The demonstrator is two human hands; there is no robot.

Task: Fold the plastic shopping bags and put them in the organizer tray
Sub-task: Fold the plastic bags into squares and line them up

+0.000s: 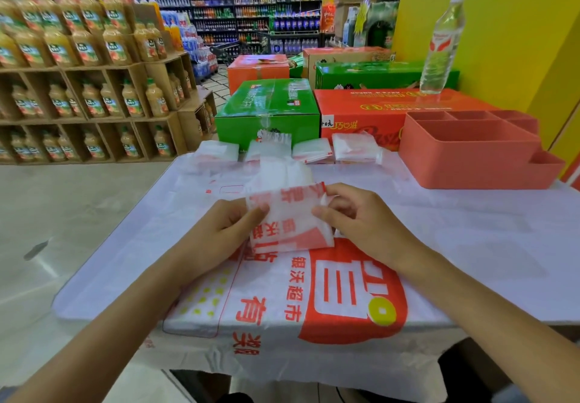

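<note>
Head view: both hands pinch the folded bag (pixel 290 217), left hand (pixel 219 230), right hand (pixel 361 220); organizer tray (pixel 470 164) lies far-right, nearer the right grip.

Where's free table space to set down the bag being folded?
Bare table right of the right hand, in front of the tray. Tray compartments look empty. Crowded: the far edge with folded bags, and the middle, covered by a flat bag.

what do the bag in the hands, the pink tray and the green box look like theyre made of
Bag being folded: thin, translucent white plastic film with red print; it creases and lets light through.
Organizer tray: apparently rigid moulded plastic, matte coral pink, with smooth walls and rounded corners.
Green box: likely printed cardboard with a slight sheen and a clear tape strip.
</note>
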